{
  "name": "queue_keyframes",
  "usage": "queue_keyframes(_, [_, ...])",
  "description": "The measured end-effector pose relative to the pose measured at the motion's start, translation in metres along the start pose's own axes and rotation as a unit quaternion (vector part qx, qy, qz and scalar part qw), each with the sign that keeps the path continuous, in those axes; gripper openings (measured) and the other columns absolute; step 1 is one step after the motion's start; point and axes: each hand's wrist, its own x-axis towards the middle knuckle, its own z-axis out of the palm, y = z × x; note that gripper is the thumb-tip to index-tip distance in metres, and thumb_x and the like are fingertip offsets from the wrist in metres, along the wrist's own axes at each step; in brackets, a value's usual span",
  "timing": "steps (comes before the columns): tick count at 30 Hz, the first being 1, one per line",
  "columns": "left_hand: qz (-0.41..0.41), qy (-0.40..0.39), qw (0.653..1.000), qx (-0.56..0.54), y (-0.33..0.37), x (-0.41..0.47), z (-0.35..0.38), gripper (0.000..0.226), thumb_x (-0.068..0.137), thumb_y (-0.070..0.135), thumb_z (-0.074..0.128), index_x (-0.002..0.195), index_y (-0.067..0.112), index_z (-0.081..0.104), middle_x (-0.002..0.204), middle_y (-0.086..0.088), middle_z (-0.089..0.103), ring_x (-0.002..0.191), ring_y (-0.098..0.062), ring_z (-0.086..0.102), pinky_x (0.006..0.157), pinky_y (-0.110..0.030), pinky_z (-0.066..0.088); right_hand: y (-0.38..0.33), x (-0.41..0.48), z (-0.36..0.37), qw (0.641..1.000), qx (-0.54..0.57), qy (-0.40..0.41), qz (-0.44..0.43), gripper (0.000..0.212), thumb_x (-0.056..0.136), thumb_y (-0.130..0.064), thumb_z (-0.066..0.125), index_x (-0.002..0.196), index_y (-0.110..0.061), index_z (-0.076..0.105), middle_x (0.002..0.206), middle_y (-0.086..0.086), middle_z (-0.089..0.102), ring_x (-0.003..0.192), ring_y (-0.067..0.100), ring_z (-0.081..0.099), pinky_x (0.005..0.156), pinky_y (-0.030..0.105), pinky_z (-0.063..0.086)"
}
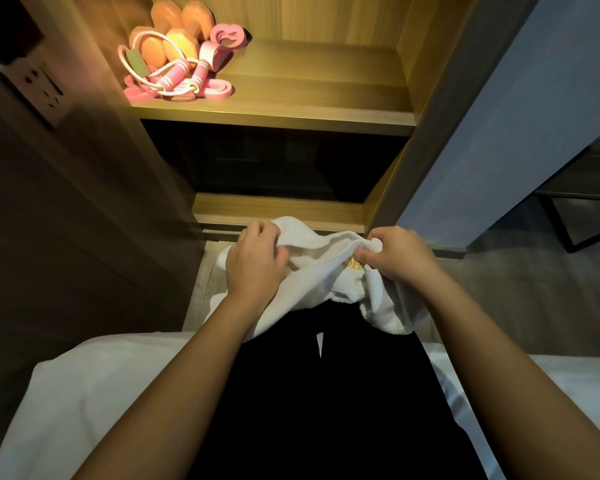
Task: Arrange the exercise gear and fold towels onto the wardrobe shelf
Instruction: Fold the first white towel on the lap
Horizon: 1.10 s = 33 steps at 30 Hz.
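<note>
Towel-folding is under way: left hand (255,263) and right hand (394,256) pinch 1 white towel (321,271), needing corners matched before it's shelved beside the gear (177,60).

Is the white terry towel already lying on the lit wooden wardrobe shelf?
No, the left hand and right hand grip the white terry towel below the lit wooden shelf.

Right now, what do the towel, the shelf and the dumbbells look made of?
Towel: white terry cloth, fuzzy looped edge. Shelf: wood or wood-look laminate, matte, straight grain lines. Dumbbells: probably vinyl or rubber coated; smooth orange surface, soft sheen.
</note>
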Motion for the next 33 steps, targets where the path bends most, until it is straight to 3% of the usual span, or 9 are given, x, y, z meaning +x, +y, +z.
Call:
queue_keyframes(3, [-0.053, 0.011, 0.988, -0.142, -0.005, 0.004, -0.005, 0.009, 0.096, 0.018, 0.049, 0.097, 0.021, 0.057, 0.090, 0.006, 0.059, 0.077, -0.013, 0.056, 0.065, -0.033, 0.050, 0.001, 0.002, 0.000, 1.000, 0.007, 0.003, 0.008, 0.033, 0.083, -0.053, 0.065, 0.101, -0.025, 0.065, 0.086, -0.007, 0.056, 0.088, 0.020, 0.056, 0.062, 0.030, 0.037])
queue_keyframes(5, [-0.065, 0.003, 0.978, -0.196, -0.011, 0.006, -0.012, 0.010, 0.098, 0.021, 0.046, 0.093, 0.027, 0.052, 0.082, 0.010, 0.058, 0.073, -0.010, 0.056, 0.060, -0.031, 0.048, 0.000, 0.005, 0.002, 1.000, 0.003, 0.000, 0.021, 0.028, 0.082, -0.052, 0.066, 0.092, -0.026, 0.063, 0.084, -0.006, 0.056, 0.089, 0.021, 0.056, 0.060, 0.030, 0.036])
queue_keyframes(7, [-0.020, 0.000, 0.987, -0.160, -0.021, 0.008, -0.021, 0.009, 0.100, 0.024, 0.047, 0.094, 0.027, 0.053, 0.081, 0.011, 0.059, 0.075, -0.012, 0.057, 0.061, -0.031, 0.046, -0.003, 0.009, 0.004, 0.999, -0.011, -0.008, 0.031, 0.024, 0.082, -0.051, 0.066, 0.083, -0.028, 0.059, 0.086, -0.004, 0.059, 0.096, 0.026, 0.060, 0.060, 0.031, 0.038])
queue_keyframes(10, [0.000, -0.034, 0.994, -0.108, -0.045, 0.009, -0.034, 0.004, 0.098, 0.024, 0.054, 0.097, 0.027, 0.057, 0.087, 0.007, 0.063, 0.080, -0.017, 0.060, 0.067, -0.037, 0.052, -0.007, 0.015, 0.003, 0.998, -0.014, -0.020, 0.051, 0.044, 0.081, -0.050, 0.068, 0.118, -0.027, 0.064, 0.115, 0.001, 0.065, 0.110, 0.027, 0.058, 0.074, 0.035, 0.046])
queue_keyframes(14, [-0.020, -0.070, 0.988, -0.136, -0.076, -0.001, -0.054, 0.027, 0.095, 0.007, 0.052, 0.094, 0.032, 0.043, 0.091, -0.002, 0.062, 0.082, -0.023, 0.062, 0.072, -0.049, 0.053, -0.006, 0.024, 0.003, 0.997, -0.016, -0.034, 0.068, 0.050, 0.081, -0.050, 0.070, 0.122, -0.024, 0.063, 0.125, 0.003, 0.063, 0.114, 0.028, 0.057, 0.084, 0.039, 0.048])
queue_keyframes(19, [0.059, -0.052, 0.993, -0.085, -0.101, -0.016, -0.072, 0.046, 0.086, -0.012, 0.052, 0.081, 0.034, 0.050, 0.092, 0.004, 0.059, 0.082, -0.016, 0.057, 0.070, -0.032, 0.047, -0.008, 0.029, 0.003, 0.995, -0.020, -0.052, 0.079, 0.064, 0.081, -0.053, 0.070, 0.136, -0.024, 0.055, 0.137, 0.003, 0.057, 0.124, 0.028, 0.052, 0.095, 0.042, 0.047])
queue_keyframes(24, [0.083, -0.091, 0.992, -0.036, -0.119, -0.023, -0.075, 0.033, 0.088, -0.009, 0.058, 0.093, 0.018, 0.075, 0.109, 0.005, 0.058, 0.099, -0.018, 0.056, 0.083, -0.034, 0.050, -0.011, 0.028, 0.003, 0.995, -0.025, -0.054, 0.079, 0.064, 0.080, -0.052, 0.070, 0.136, -0.024, 0.054, 0.137, 0.003, 0.056, 0.124, 0.029, 0.052, 0.098, 0.044, 0.047])
queue_keyframes(29, [0.032, -0.122, 0.991, -0.052, -0.122, -0.028, -0.076, 0.039, 0.090, -0.002, 0.057, 0.122, 0.018, 0.067, 0.114, 0.000, 0.062, 0.095, -0.017, 0.058, 0.082, -0.034, 0.047, -0.012, 0.024, 0.002, 0.995, -0.039, -0.050, 0.076, 0.057, 0.082, -0.050, 0.069, 0.131, -0.023, 0.058, 0.131, 0.004, 0.060, 0.118, 0.030, 0.054, 0.094, 0.043, 0.049])
queue_keyframes(33, [-0.049, -0.185, 0.967, -0.168, -0.114, -0.028, -0.079, 0.043, 0.090, -0.008, 0.051, 0.106, 0.027, 0.071, 0.098, -0.010, 0.068, 0.076, -0.018, 0.059, 0.071, -0.023, 0.042, -0.016, 0.022, 0.002, 0.995, -0.050, -0.048, 0.066, 0.049, 0.083, -0.047, 0.069, 0.124, -0.022, 0.062, 0.124, 0.005, 0.063, 0.112, 0.029, 0.057, 0.090, 0.042, 0.050])
